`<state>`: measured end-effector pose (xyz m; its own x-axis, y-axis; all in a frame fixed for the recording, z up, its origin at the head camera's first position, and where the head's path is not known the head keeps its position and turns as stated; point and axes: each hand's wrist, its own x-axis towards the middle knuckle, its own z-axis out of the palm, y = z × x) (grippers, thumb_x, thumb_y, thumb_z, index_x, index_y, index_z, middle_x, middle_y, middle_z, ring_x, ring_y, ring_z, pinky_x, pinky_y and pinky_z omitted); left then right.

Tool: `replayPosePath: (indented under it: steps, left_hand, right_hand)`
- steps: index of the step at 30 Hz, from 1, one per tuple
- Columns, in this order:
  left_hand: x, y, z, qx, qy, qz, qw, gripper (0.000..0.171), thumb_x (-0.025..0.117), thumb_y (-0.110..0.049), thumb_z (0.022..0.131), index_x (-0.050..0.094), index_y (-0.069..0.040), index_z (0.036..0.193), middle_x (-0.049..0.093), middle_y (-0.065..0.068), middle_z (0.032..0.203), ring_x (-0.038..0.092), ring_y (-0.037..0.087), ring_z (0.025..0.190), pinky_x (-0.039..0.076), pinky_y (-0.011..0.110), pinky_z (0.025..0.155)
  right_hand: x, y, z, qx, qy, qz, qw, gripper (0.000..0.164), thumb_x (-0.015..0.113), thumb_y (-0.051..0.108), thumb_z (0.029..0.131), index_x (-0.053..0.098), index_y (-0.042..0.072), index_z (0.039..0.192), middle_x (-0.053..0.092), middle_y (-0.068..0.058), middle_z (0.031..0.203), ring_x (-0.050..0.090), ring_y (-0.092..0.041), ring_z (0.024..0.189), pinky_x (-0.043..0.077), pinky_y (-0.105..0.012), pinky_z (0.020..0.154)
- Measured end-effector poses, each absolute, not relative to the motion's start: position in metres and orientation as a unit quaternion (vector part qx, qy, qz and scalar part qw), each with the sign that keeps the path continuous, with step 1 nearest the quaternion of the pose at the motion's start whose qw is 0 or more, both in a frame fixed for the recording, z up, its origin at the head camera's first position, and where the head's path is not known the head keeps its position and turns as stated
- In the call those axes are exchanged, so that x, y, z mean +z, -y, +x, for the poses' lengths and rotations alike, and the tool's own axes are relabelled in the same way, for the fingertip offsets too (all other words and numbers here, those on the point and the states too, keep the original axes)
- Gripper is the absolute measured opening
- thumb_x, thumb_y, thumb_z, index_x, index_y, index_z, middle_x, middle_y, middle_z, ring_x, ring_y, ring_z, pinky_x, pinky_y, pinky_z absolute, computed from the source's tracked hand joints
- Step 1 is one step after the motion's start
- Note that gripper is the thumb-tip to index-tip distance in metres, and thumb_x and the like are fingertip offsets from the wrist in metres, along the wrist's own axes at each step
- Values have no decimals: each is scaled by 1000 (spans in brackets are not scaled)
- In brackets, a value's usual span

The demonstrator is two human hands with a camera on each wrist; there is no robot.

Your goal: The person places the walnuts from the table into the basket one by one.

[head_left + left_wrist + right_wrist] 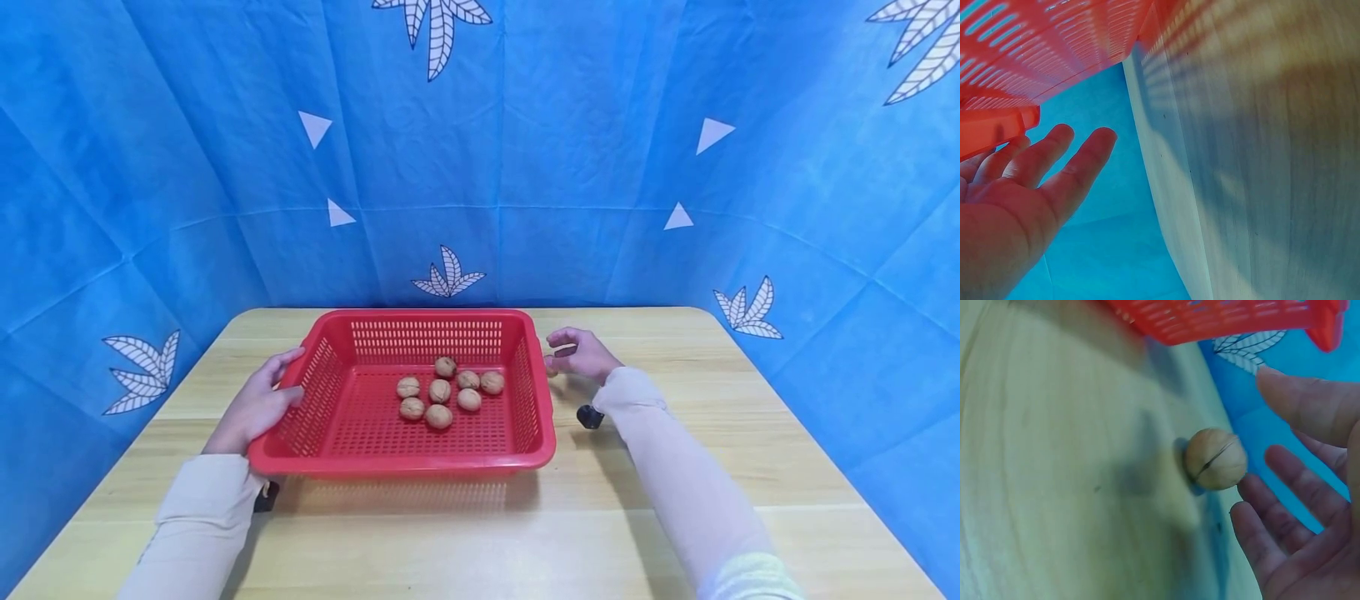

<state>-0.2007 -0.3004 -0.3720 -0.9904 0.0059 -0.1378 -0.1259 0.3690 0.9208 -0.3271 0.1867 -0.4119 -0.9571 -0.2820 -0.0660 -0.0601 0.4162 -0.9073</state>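
Note:
A red plastic basket [405, 463] with slotted walls stands on the table, several walnuts [439, 391] grouped on its floor. At its left rim, my left hand [258, 408] holds the edge, thumb over the top. Seen from the left wrist, that hand's outer fingers [1088, 165] stretch out below the rim. My right hand [585, 357] is just beyond the basket's right side, fingers spread and slightly bent. One walnut [1216, 459] lies on the table close to those fingertips, outside the basket; the hand partly hides it in the head view.
The light wooden table [630, 533] reaches out past the basket on both sides. Behind it hangs a blue cloth [570, 167] with white leaf prints, folding round to the left and right. A small black piece [590, 417] sits at the right wrist.

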Motion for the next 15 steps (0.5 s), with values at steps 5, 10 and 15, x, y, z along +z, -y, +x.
replayPosePath:
  steps: [5,10,15]
  left_hand:
    - [-371,300,-201,561,-825,-35,56,84,62,-10,92,10,-19,157,31,26,143,56,40,108,57,45,75]
    - [-370,300,-200,558,-828,-28,52,83,60,-8,91,12,-17,157,32,27,142,56,40,107,58,45,74]
    - [-370,299,-200,559,-827,-31,54,83,61,-9,91,11,-18,157,32,27,142,55,40,108,58,45,74]
  right_hand:
    - [-421,-186,-329,-512,-846,-81,126,51,77,3,79,56,2,126,57,-14,122,56,-31,111,46,-44,96]
    - [-425,-183,-331,-475,-866,-110,107,45,74,-6,76,59,0,119,60,-15,112,60,-30,101,53,-38,86]
    - [-424,-180,-330,-440,-885,-122,92,37,73,-5,78,62,1,113,62,-13,109,61,-29,99,52,-38,87]
